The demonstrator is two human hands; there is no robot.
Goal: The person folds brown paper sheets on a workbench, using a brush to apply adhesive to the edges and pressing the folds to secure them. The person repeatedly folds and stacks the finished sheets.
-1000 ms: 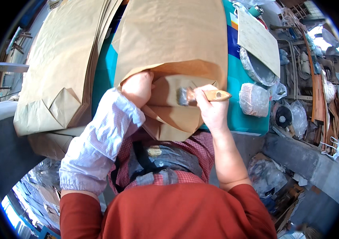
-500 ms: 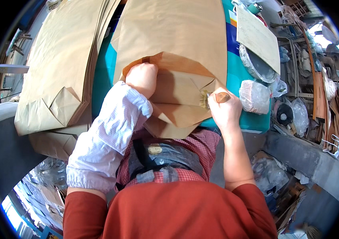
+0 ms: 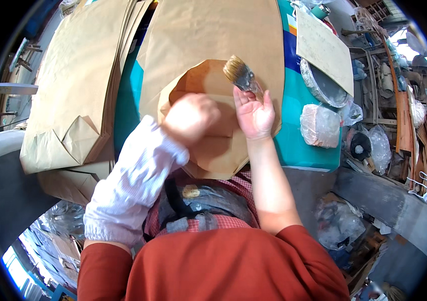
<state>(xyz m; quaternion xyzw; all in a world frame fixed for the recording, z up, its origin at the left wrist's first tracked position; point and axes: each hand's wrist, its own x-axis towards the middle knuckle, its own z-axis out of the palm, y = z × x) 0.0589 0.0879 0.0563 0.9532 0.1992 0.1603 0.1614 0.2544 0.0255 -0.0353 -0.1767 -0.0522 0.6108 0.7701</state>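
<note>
A large brown paper bag lies in front of me, its near end spread into a rounded opening. In my right hand, turned palm up over the opening's right side, is a paintbrush. The brush's pale bristles point up and to the left, and its dark ferrule shows above my fingers; most of the handle is hidden. My left hand, blurred by motion, is over the left part of the opening. Its fingers are too smeared to make out, and whether it touches the paper I cannot tell.
A stack of brown paper bags lies on the left. On the teal work surface at right are a plastic-wrapped block and a round basin, partly covered by a pale board. Plastic bags lie below right.
My right hand has lifted the brush out of the bag's opening and turned palm up, moving left and up. My left hand has come off the opening's left edge, moving right and down.
</note>
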